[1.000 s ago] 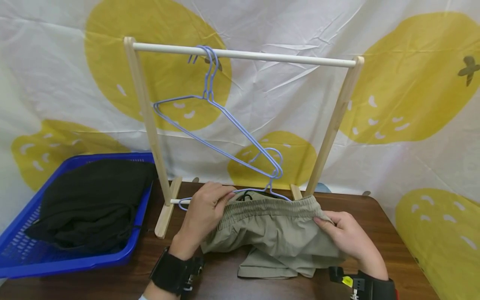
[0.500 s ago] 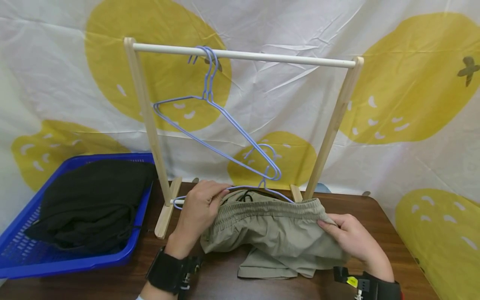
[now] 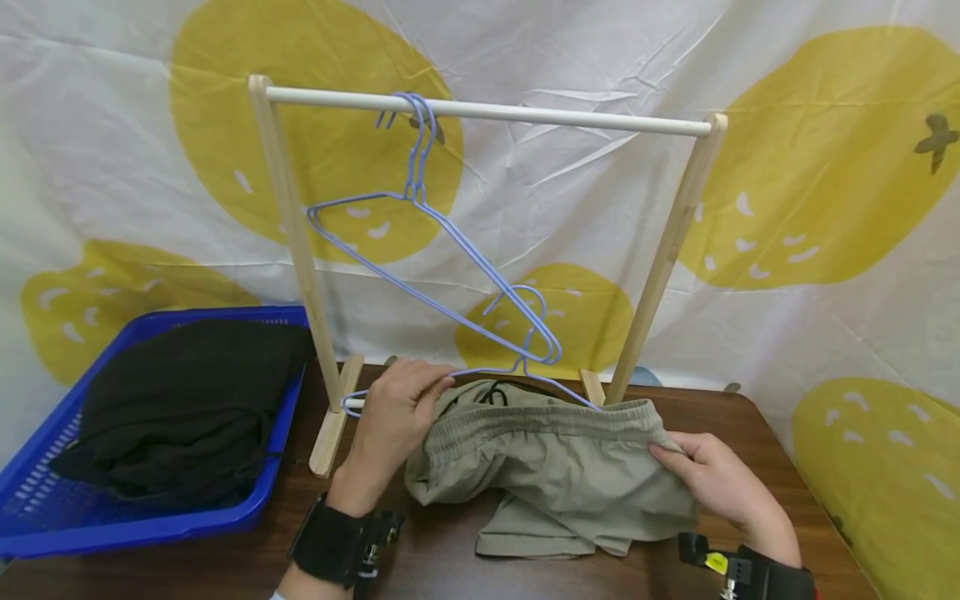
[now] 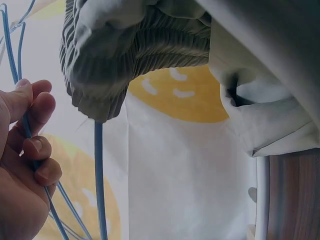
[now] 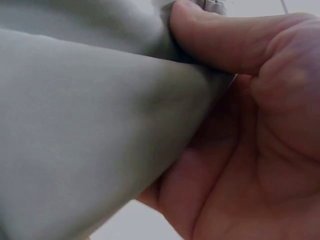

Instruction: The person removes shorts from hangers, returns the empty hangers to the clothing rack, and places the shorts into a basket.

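Note:
My left hand [image 3: 397, 417] grips the upper wire of a blue clothes hanger [image 3: 480, 372], its fingers curled round the wire in the left wrist view. Khaki shorts [image 3: 570, 467] with an elastic waistband hang on that hanger, which runs inside the waist opening. In the left wrist view the gathered waistband [image 4: 100, 85] has the hanger's lower wire [image 4: 99, 175] coming out of it. At the right end of the waistband my right hand [image 3: 723, 479] pinches the cloth between thumb and fingers. The far end of the hanger is hidden inside the shorts.
Behind the shorts stands a wooden rack with a white rail [image 3: 562, 115]. Two blue hangers [image 3: 487, 265] hang from it. A blue basket [image 3: 150, 525] at the left holds folded black clothing [image 3: 187, 408]. Brown tabletop [image 3: 435, 558] lies below, patterned cloth behind.
The held hanger has shifted left and its hook has tilted that way. My right hand has moved right and slightly down, stretching the waistband outward.

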`<state>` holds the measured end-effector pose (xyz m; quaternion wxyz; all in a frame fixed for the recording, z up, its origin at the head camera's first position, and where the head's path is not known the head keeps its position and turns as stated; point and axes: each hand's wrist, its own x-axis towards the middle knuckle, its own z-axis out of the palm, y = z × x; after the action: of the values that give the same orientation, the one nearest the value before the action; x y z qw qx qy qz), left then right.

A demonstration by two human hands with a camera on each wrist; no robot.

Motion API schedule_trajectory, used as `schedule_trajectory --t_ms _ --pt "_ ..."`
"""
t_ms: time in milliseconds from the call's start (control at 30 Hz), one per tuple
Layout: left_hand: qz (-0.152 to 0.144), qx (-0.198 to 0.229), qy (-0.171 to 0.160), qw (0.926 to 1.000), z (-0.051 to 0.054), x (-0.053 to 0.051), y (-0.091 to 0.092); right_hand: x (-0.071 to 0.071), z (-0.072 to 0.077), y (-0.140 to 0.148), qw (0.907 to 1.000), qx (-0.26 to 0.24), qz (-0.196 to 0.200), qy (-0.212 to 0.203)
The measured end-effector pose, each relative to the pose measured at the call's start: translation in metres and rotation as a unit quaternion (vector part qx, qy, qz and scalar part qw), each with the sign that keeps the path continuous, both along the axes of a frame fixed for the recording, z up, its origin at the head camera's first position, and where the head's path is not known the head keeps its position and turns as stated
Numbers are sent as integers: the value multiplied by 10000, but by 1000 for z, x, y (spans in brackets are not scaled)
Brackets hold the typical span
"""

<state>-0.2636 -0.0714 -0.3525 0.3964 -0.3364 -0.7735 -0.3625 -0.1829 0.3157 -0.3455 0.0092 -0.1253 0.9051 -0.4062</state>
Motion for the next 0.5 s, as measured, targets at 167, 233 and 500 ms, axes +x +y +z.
schedule_trajectory --t_ms 167,233,500 --pt "65 -29 0 10000 0 1 0 0 -3 6 9998 -75 69 -170" --pt "93 -38 -37 9999 1 1 0 0 -4 8 9998 -56 126 -162" --pt "175 17 -51 9998 2 2 -1 -1 -7 14 9995 -65 197 -252"
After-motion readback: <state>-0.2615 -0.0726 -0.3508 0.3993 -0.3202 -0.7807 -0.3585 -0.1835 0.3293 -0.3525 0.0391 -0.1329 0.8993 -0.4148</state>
